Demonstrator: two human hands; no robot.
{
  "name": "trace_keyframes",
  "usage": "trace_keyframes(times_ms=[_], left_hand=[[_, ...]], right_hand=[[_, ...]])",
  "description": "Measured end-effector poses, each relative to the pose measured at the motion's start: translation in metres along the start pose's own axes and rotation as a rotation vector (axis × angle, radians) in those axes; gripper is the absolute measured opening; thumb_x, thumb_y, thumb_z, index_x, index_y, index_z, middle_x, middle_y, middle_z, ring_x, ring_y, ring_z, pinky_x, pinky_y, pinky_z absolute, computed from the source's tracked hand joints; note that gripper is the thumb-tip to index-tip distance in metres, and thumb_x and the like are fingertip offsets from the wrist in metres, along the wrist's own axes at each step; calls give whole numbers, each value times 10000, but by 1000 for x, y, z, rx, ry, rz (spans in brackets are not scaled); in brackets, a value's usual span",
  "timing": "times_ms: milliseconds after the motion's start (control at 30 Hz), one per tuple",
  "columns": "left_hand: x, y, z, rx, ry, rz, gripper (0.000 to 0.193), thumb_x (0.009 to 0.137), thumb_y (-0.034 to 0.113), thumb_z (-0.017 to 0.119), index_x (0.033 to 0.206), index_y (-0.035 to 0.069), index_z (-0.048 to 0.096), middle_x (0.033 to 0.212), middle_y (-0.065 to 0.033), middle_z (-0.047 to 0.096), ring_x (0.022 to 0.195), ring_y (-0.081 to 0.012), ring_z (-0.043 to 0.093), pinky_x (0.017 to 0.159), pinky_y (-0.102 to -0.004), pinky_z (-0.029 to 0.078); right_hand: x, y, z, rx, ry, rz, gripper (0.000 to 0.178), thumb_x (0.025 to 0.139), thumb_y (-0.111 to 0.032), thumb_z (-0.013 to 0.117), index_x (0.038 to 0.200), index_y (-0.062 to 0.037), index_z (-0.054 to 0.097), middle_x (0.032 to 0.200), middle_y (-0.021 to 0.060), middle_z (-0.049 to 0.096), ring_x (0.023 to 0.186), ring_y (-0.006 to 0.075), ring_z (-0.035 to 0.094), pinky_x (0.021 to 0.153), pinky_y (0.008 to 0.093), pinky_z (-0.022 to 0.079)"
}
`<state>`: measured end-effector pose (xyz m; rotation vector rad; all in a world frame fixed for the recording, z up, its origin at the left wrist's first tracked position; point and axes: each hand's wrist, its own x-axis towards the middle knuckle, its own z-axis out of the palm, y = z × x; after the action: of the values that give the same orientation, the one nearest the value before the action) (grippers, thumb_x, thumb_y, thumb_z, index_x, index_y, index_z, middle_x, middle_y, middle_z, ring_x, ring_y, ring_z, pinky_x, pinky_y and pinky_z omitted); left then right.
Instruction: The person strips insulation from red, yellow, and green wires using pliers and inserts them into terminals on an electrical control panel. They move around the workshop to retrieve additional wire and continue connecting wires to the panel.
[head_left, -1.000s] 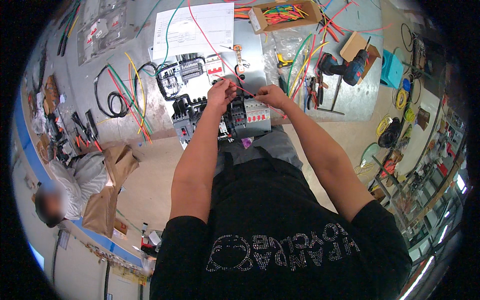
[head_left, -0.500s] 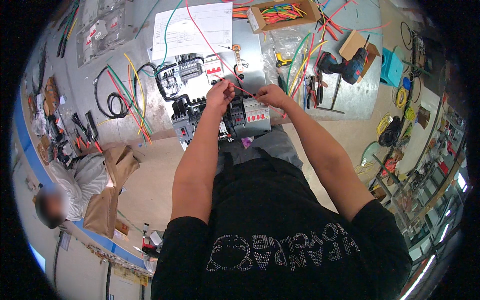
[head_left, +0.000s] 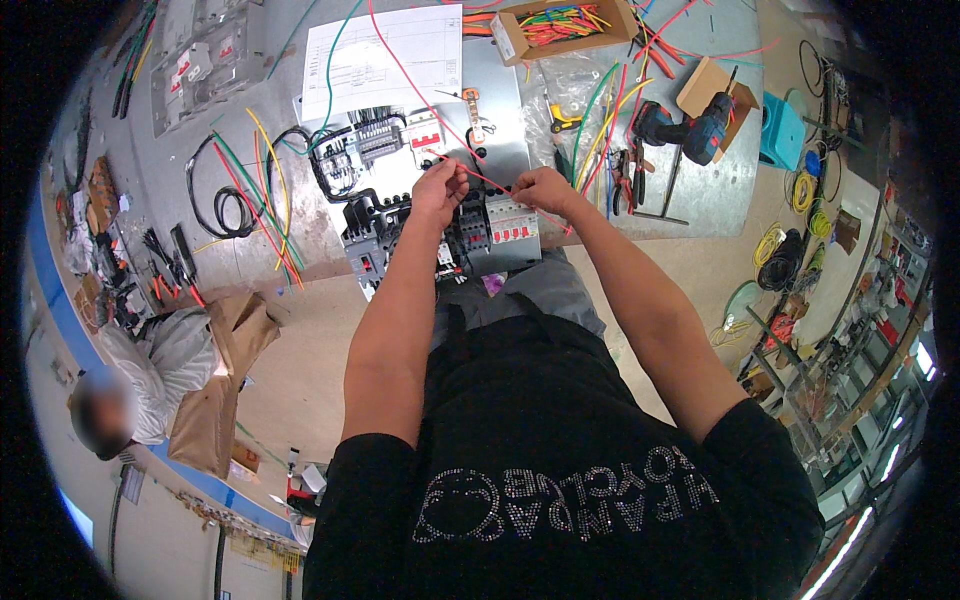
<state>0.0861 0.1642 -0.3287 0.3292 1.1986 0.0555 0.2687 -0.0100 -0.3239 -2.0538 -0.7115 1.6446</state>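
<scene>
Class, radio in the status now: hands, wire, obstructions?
Left hand and right hand both pinch the red wire, stretched between them. Breaker row directly beneath. Nothing blocking.

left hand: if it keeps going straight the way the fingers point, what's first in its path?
Probably the small red-and-white breaker just beyond the left hand, which pinches a red wire and points away across the metal panel. Depth is unclear, so it might pass above.

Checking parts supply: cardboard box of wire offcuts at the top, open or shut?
Open. The cardboard box has its flaps out, and coloured wire pieces show inside it.
</scene>
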Motion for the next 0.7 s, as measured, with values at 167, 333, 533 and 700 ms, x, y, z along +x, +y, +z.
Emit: trace_keyframes(times_ms=[167,333,533,700], left_hand=[[2,-1,-1,-17,13,0,167,980,231,632,1063,86,642,931,-20,680,797,-115,641,722,-282,575],[2,-2,-1,-14,25,5,171,976,234,640,1061,86,641,937,-26,683,806,-120,642,722,-288,575],[0,-1,1,-26,34,11,154,972,224,646,1034,82,642,898,-29,676,778,-128,638,698,-291,571],[1,-1,0,-21,32,4,160,975,227,641,1055,89,636,950,-38,690,811,-131,646,721,-298,574]], right_hand=[[-1,-3,1,59,3,31,164,765,-142,744,868,-14,739,676,58,669,608,126,615,597,296,497],[0,1,0,17,8,15,227,731,-262,771,873,-85,769,735,85,717,644,188,680,646,337,536],[0,2,0,26,15,30,216,728,-260,775,856,-86,765,708,78,707,640,187,675,640,334,531],[2,2,2,-5,42,33,189,752,-218,764,810,-40,732,683,72,685,618,155,648,613,315,515]])
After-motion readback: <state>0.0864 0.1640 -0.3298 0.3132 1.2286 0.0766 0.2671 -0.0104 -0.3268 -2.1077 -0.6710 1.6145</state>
